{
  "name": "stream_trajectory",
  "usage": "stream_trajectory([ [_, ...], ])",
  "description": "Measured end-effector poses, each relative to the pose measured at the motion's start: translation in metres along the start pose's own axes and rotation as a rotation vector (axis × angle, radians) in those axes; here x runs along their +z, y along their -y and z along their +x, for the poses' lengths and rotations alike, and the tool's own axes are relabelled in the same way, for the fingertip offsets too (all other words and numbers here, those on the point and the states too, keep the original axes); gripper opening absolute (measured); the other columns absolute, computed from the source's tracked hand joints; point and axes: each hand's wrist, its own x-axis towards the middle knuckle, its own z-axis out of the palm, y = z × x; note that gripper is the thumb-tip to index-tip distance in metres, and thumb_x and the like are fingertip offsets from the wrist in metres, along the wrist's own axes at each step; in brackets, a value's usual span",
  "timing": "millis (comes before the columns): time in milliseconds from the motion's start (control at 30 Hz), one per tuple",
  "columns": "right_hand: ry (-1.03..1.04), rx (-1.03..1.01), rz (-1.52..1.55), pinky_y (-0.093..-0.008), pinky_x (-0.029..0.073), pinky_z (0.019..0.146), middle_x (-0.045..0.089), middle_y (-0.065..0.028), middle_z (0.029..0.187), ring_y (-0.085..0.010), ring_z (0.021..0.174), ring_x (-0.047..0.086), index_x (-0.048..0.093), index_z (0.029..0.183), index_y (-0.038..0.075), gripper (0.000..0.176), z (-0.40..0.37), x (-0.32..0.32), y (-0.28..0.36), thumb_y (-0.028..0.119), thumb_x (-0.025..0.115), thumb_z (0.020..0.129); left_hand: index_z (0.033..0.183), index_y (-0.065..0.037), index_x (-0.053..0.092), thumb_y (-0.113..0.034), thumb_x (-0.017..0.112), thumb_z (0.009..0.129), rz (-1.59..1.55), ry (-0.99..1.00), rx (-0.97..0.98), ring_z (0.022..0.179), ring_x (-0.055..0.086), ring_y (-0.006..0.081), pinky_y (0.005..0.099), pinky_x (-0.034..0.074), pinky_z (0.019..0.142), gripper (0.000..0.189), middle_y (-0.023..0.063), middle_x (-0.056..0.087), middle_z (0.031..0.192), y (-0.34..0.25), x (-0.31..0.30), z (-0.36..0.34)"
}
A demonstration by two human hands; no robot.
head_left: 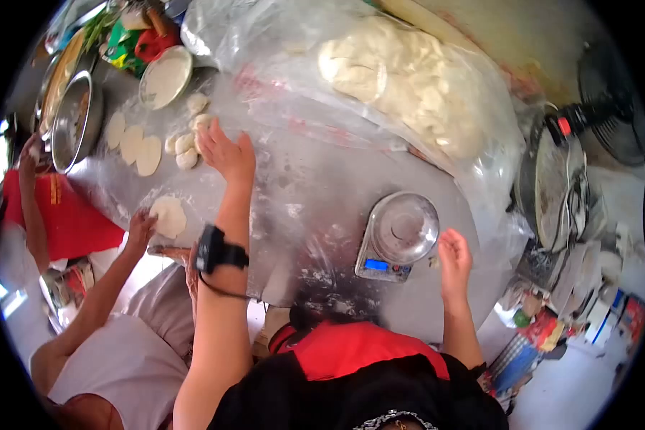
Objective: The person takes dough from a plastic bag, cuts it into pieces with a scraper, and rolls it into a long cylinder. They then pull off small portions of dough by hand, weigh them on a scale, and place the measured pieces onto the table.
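Flour dusts the grey round metal table (315, 186) in the head view; the left hand (226, 154) lies flat with fingers spread, grasping nothing, its fingertips at the cluster of small pale dough balls (188, 142) near the table's far left edge; the right hand (454, 254) is loose and empty, just beside the silver digital scale with a steel bowl (401, 231); a co-worker's hand (142, 228) presses a flattened round dough disc (169, 215); beyond, a clear plastic bag of white dough (408, 79).

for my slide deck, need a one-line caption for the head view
Left hand reaches toward small white dough balls; right hand hovers beside steel-bowled digital kitchen scale.
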Motion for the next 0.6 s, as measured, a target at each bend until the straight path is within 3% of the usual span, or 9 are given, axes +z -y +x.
stream_trajectory([
  [67, -0.095, 0.017, 0.008, -0.0400, 0.034, 0.102, 0.046, -0.0197, 0.130, -0.0269, 0.122, 0.044, 0.047, 0.127, 0.002, 0.050, 0.008, 0.026, -0.024, 0.022, 0.062, 0.084, 0.128, -0.005, 0.046, -0.023, 0.067, 0.075, -0.118, 0.108, 0.205, 0.124, 0.037, 0.0406, 0.0498, 0.026, 0.106, 0.059, 0.0213, 0.045, 0.132, -0.004, -0.023, 0.000],
  [100, -0.210, -0.036, -0.231, -0.0405, 0.034, 0.102, 0.046, -0.0198, 0.130, -0.0284, 0.121, 0.043, 0.047, 0.128, 0.002, 0.051, -0.011, -0.056, -0.020, 0.021, 0.063, 0.083, 0.124, -0.004, 0.049, -0.021, 0.066, 0.077, -0.445, 0.260, 0.116, 0.123, 0.038, 0.0389, 0.0468, 0.029, 0.104, 0.053, 0.0211, 0.047, 0.130, -0.076, -0.010, -0.081],
  [133, -0.229, -0.060, -0.319, -0.0410, 0.034, 0.102, 0.046, -0.0198, 0.130, -0.0300, 0.121, 0.043, 0.046, 0.128, 0.002, 0.053, -0.010, -0.049, -0.041, 0.021, 0.063, 0.082, 0.121, -0.002, 0.052, -0.018, 0.064, 0.078, -0.619, 0.366, 0.114, 0.122, 0.040, 0.0372, 0.0437, 0.033, 0.102, 0.048, 0.0209, 0.049, 0.127, -0.081, -0.023, -0.094],
  [233, -0.267, -0.134, -0.538, -0.0424, 0.033, 0.102, 0.045, -0.0200, 0.130, -0.0343, 0.124, 0.040, 0.044, 0.130, 0.002, 0.058, -0.020, -0.050, -0.077, 0.020, 0.065, 0.078, 0.117, 0.000, 0.055, -0.015, 0.063, 0.080, -0.733, 0.668, -0.120, 0.117, 0.047, 0.0320, 0.0395, 0.039, 0.098, 0.041, 0.0206, 0.053, 0.121, -0.097, -0.055, -0.135],
  [333, -0.275, -0.161, -0.700, -0.0436, 0.032, 0.103, 0.044, -0.0206, 0.131, -0.0373, 0.126, 0.035, 0.042, 0.131, 0.004, 0.062, -0.040, -0.068, -0.102, 0.020, 0.065, 0.076, 0.114, 0.001, 0.058, -0.013, 0.062, 0.083, -0.770, 0.893, -0.237, 0.107, 0.056, 0.0254, 0.0346, 0.044, 0.092, 0.034, 0.0184, 0.059, 0.113, -0.097, -0.072, -0.177],
  [467, -0.225, -0.253, -0.734, -0.0429, 0.033, 0.102, 0.042, -0.0216, 0.131, -0.0375, 0.126, 0.033, 0.046, 0.130, 0.009, 0.057, -0.041, -0.066, -0.120, 0.016, 0.064, 0.076, 0.113, 0.002, 0.057, -0.011, 0.060, 0.085, -0.946, 0.913, -0.336, 0.096, 0.059, 0.0178, 0.0294, 0.045, 0.087, 0.031, 0.0117, 0.063, 0.104, -0.092, -0.090, -0.202],
  [600, -0.209, -0.299, -0.946, -0.0406, 0.041, 0.090, 0.049, -0.0179, 0.121, -0.0314, 0.112, 0.045, 0.054, 0.113, 0.007, 0.039, -0.031, -0.062, -0.122, 0.012, 0.063, 0.076, 0.111, 0.002, 0.058, -0.010, 0.057, 0.088, -0.946, 0.877, -0.377, 0.094, 0.056, 0.0124, 0.0245, 0.043, 0.084, 0.026, 0.0053, 0.061, 0.099, -0.097, -0.117, -0.198],
])
